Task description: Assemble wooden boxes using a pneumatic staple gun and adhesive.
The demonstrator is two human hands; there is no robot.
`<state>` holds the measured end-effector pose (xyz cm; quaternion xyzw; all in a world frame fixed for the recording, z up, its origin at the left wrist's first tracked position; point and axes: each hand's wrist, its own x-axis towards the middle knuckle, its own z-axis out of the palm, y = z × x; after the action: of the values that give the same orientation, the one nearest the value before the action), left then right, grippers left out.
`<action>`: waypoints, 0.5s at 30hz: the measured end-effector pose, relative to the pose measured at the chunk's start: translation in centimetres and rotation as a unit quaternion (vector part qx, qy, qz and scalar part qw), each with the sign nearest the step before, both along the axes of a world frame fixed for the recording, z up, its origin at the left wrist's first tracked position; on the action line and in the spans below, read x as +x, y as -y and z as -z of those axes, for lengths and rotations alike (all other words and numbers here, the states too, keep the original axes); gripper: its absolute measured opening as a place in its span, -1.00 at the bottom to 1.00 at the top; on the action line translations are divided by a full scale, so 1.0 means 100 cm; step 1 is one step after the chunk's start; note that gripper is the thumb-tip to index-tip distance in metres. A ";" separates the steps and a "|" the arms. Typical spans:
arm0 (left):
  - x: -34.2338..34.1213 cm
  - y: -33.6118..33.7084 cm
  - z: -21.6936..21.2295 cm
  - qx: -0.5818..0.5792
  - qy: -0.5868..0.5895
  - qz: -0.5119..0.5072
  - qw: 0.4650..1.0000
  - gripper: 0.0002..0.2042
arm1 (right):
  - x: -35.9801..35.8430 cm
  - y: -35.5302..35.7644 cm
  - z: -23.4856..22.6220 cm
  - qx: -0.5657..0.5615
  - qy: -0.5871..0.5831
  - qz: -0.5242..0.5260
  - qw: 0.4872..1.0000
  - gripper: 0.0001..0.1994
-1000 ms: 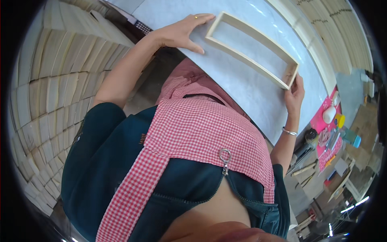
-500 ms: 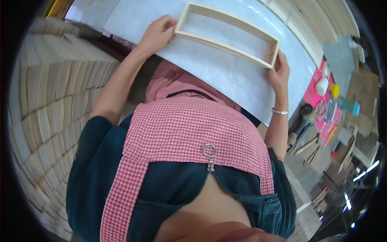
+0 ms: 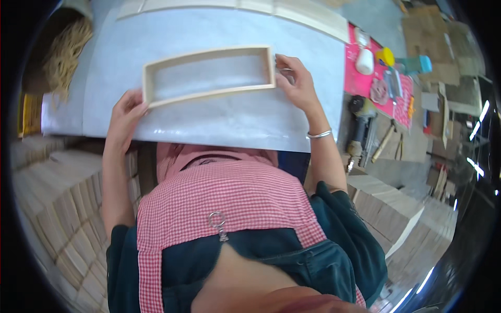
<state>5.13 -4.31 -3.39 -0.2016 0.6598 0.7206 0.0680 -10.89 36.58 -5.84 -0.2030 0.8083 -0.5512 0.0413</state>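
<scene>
A long, narrow frame of pale wood (image 3: 209, 94), with four sides and the table showing through it, is at the white table (image 3: 219, 125) in front of me. Whether it rests flat or is slightly raised I cannot tell. My left hand (image 3: 124, 117) has thumb and fingers closed at its left end, near the lower corner. Beside the right end is my right hand (image 3: 300, 86), its thumb and forefinger apart with a gap between them; a ring and a bangle show on it.
Pale wooden strips (image 3: 308, 15) line the table's far edge. To the right, a pink sheet (image 3: 355, 78) carries a white bottle (image 3: 365, 61) and a yellow-lidded jar (image 3: 385, 56); a power tool (image 3: 357, 125) lies nearer. Wood stacks (image 3: 57, 193) stand left and right of me.
My view has turned, so the table and frame appear more level and further left. My right hand has loosened from the frame's right end; the left stays at its left end.
</scene>
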 end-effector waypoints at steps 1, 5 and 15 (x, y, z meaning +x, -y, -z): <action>0.003 0.006 0.002 0.003 -0.010 0.011 1.000 -0.74 | -0.009 -0.012 -0.004 0.003 -0.010 0.011 1.000 -0.57; -0.008 0.009 0.008 0.044 0.006 0.006 0.999 -0.73 | -0.087 -0.116 -0.007 0.243 -0.265 0.303 0.883 -0.52; 0.010 -0.013 0.015 -0.083 -0.081 -0.053 0.992 -0.59 | -0.160 -0.246 0.019 0.346 0.015 0.498 0.795 -0.30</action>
<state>6.12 -2.97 -4.89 -0.1821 0.7095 0.6796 -0.0408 -26.92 61.23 -7.77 0.2636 0.9338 -0.1816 -0.1596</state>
